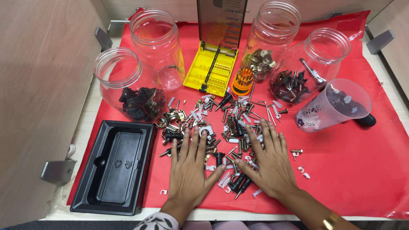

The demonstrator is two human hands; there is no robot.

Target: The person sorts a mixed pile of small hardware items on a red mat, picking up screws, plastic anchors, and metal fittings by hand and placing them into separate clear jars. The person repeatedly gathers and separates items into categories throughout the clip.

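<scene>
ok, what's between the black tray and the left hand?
Head view: mostly bare red mat between the black tray and the left hand; one small white clip lies there.

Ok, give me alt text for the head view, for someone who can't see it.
Both hands, left hand and right hand, lie flat, fingers spread, on a pile of mixed screws and plastic wall plugs on a red mat. Behind stand four clear plastic jars, a yellow screwdriver-bit case and a tipped cup; an empty black tray sits to the left.
</scene>
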